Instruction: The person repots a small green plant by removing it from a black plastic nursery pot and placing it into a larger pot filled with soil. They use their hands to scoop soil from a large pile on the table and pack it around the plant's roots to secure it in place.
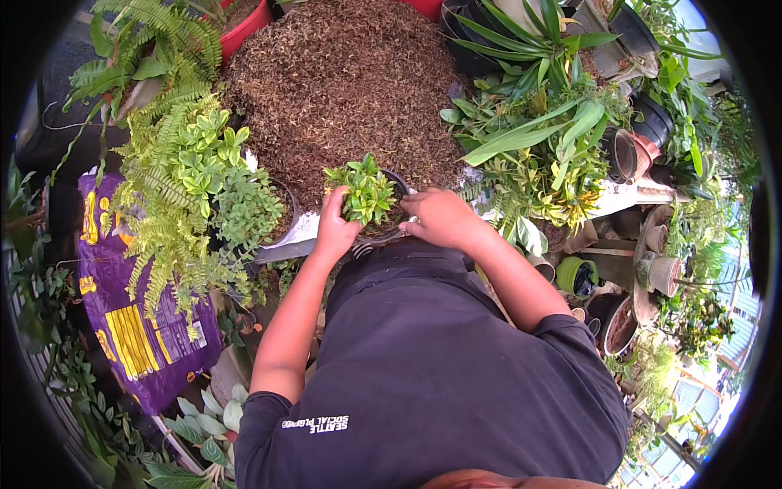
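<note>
A small plant with glossy yellow-green leaves (368, 194) stands in a round black plastic pot (400, 182) at the near edge of the worktop. My left hand (335, 227) is around the left side of the plant, its thumb and fingers on either side of the lower leaves. On the right, my right hand (443, 215) reaches over the pot's rim, fingertips at the inside and thumb near the front edge. Leaves and hands hide most of the soil in the pot. Whether the right fingers pinch anything cannot be seen.
Behind the pot rises a large heap of brown potting mix (342, 91). Ferns (165, 159) and another potted plant (250, 205) crowd the left, above a purple printed bag (153, 293). Variegated plants (550, 189) and a green pot (576, 276) are at right.
</note>
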Action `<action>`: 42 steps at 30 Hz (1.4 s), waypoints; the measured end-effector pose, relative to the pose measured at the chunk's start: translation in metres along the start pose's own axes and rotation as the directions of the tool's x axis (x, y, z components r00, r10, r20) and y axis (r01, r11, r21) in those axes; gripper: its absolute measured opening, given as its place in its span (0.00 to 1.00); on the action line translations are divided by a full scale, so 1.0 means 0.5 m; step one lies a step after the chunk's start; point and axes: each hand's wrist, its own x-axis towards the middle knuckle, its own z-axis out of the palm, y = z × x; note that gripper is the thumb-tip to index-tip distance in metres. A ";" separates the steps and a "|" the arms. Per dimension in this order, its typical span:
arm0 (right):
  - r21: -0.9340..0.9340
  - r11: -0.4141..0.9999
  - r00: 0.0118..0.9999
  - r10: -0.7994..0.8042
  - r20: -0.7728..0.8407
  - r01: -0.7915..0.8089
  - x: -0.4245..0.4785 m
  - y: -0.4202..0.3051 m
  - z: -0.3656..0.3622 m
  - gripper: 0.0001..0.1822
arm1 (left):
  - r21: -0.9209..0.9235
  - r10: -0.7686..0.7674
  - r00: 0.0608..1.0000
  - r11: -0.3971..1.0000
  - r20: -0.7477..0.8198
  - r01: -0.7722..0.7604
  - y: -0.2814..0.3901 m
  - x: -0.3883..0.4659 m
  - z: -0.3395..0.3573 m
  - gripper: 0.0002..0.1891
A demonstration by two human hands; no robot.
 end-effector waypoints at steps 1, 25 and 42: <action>-0.032 0.999 0.999 -0.024 -0.047 0.022 0.001 0.019 -0.006 0.27 | 0.064 0.038 0.999 0.997 -0.030 -0.036 0.001 -0.003 0.003 0.36; 0.508 0.861 0.990 -0.059 0.125 -0.012 -0.016 0.145 -0.058 0.42 | -0.161 -0.454 0.824 0.891 -0.339 0.425 -0.069 -0.134 0.032 0.16; 0.920 0.374 0.990 -0.026 0.137 -0.118 -0.052 0.108 -0.084 0.30 | -0.366 -0.409 0.913 0.848 0.010 0.383 0.204 -0.014 -0.018 0.21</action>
